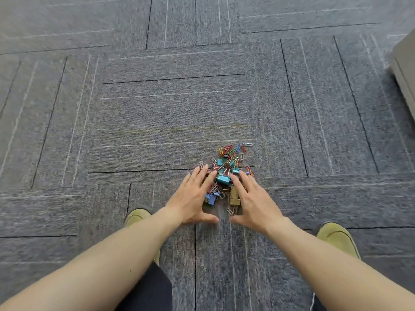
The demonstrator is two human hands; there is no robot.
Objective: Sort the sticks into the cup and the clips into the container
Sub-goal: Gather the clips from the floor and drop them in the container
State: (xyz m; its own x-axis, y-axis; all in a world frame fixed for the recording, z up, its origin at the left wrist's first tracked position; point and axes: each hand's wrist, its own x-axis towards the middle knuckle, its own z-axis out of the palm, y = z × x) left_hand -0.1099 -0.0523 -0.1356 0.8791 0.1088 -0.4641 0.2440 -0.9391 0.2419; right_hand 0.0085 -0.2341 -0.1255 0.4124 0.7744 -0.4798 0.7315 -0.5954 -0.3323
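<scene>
a heap of coloured clips (226, 169) lies on grey carpet tiles (157, 113), just ahead of the person's olive shoes (336, 239). left hand (193, 198) and right hand (253, 200), both flat with fingers spread and holding nothing, flank the heap's near end, fingertips touching clips. a blue binder clip (223, 178) lies between them.

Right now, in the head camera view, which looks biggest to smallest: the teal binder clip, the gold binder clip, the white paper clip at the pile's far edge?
1. Gold binder clip and teal binder clip: too alike to rank.
2. White paper clip, plainly smallest, though farthest from the camera.
</scene>
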